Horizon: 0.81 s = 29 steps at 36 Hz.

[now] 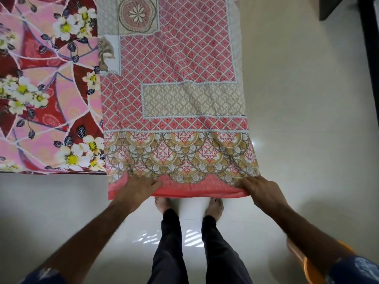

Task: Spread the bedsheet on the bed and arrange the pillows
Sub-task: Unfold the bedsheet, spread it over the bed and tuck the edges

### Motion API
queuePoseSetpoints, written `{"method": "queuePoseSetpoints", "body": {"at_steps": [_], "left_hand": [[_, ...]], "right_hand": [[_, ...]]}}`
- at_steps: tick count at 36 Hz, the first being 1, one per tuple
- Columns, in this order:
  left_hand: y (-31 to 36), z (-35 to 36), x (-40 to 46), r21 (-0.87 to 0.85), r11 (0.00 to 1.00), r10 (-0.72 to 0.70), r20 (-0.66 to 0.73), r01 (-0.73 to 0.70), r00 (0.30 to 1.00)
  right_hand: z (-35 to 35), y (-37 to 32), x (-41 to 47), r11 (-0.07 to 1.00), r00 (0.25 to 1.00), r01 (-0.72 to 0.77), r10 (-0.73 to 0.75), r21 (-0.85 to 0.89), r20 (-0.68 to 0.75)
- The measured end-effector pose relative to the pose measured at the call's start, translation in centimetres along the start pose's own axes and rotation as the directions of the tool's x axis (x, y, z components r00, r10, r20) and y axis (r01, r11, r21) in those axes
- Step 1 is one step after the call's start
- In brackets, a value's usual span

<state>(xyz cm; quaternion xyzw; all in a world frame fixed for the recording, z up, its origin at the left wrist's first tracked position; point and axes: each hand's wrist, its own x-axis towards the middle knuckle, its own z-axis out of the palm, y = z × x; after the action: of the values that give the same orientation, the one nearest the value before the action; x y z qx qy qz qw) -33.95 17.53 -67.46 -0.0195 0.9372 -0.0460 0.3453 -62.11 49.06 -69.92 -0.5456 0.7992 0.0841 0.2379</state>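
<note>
Bedsheet [174, 99]: pink lattice print with scalloped border, folded into a long strip, hanging from my hands beside the bed.
Left hand [137, 187]: my fingers pinch the sheet's coral hem near its left corner.
Right hand [260, 189]: grips the hem at the right corner.
Bed [47, 89]: left of the strip, covered in red-and-pink floral fabric.
Floor [307, 119]: pale glossy tile; my bare feet [213, 206] below the hem.

Home bedroom: bed [49, 95] under floral cover, patterned bedsheet [174, 99], glossy tiled floor [307, 119], bare feet [214, 207]
</note>
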Motion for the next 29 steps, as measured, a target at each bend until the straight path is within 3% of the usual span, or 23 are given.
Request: {"method": "queuePoseSetpoints", "body": {"at_steps": [2,7,9,11,13,15,17,19,21,25,29], "left_hand": [[0.6,0.6,0.7,-0.019,1.0,-0.02,0.047,0.021,0.999],[1.3,2.7,1.0,-0.185,0.982,0.011,0.21,0.028,0.978],[1.2,2.8,0.8,-0.241,0.966,-0.036,0.217,0.089,0.976],[0.5,2.7,0.7,-0.341,0.918,-0.158,0.147,0.2,0.976],[-0.7,2.7,0.3,-0.506,0.793,-0.37,0.041,0.338,0.928],[-2.0,3.3,-0.2,-0.663,0.604,-0.602,-0.015,0.443,0.798],[-3.5,4.2,-0.7,-0.781,0.361,-0.763,0.067,0.51,0.643],[-5.3,5.8,-0.7,-0.852,0.077,-0.833,0.231,0.518,0.503],[-7.1,8.3,-0.6,-0.874,-0.124,-0.836,0.347,0.47,0.424],[-8.7,10.5,-0.3,-0.882,-0.285,-0.825,0.424,0.375,0.373],[-8.8,10.3,-0.1,-0.898,-0.375,-0.76,0.441,0.231,0.478]], "right_hand": [[0.9,0.2,0.5,1.0,0.999,-0.014,0.014,-0.024,0.034],[0.3,-1.6,3.0,0.995,0.955,-0.004,0.035,-0.102,0.296],[-0.2,-3.0,4.1,0.99,0.908,0.02,0.041,-0.14,0.417],[-0.6,-4.5,5.1,0.994,0.906,0.023,0.023,-0.103,0.422],[-0.7,-5.8,6.3,0.997,0.936,0.034,-0.007,-0.068,0.351],[-1.2,-7.4,7.6,0.995,0.974,0.081,-0.066,-0.058,0.218],[-1.0,-8.7,9.1,0.982,0.981,0.175,-0.168,-0.072,0.098],[-0.9,-10.2,10.9,0.971,0.972,0.235,-0.233,-0.038,0.04],[-1.6,-11.7,12.5,0.963,0.964,0.267,-0.267,-0.024,0.009],[-2.2,-14.3,15.1,0.936,0.938,0.347,-0.347,0.052,-0.015],[-2.5,-16.3,17.3,0.927,0.934,0.356,-0.358,0.115,-0.009]]}}
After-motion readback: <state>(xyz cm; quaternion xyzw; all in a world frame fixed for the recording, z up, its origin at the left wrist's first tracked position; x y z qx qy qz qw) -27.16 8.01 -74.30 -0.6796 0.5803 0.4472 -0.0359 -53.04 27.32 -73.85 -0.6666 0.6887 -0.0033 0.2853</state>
